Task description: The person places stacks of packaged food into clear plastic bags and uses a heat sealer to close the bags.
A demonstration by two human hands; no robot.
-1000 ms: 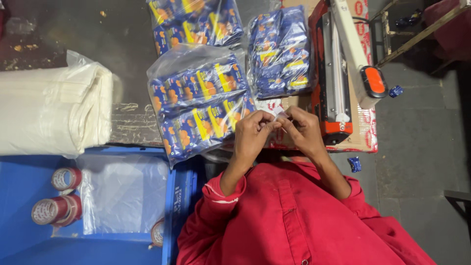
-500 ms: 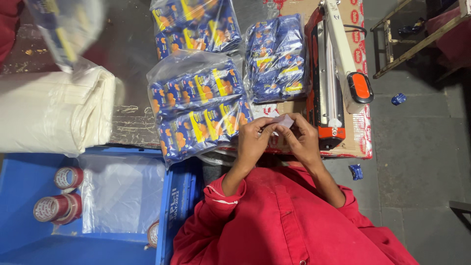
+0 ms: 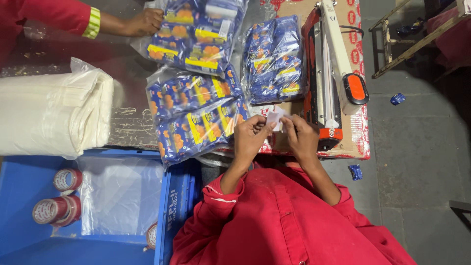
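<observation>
My left hand and my right hand pinch a small white slip of paper between their fingertips, just in front of my red-sleeved body. Right beside the left hand lies a clear bag of blue and yellow snack packets. A second such bag lies behind the hands. An orange and white heat sealer stands just right of my right hand.
Another person's hand in a red sleeve rests on a third packet bag at the far edge. A stack of white plastic bags lies left. A blue crate holds tape rolls and a clear bag.
Another person's arm has come in at the top left and set a bag of packets down at the far edge. My two hands stay together on the white slip.
</observation>
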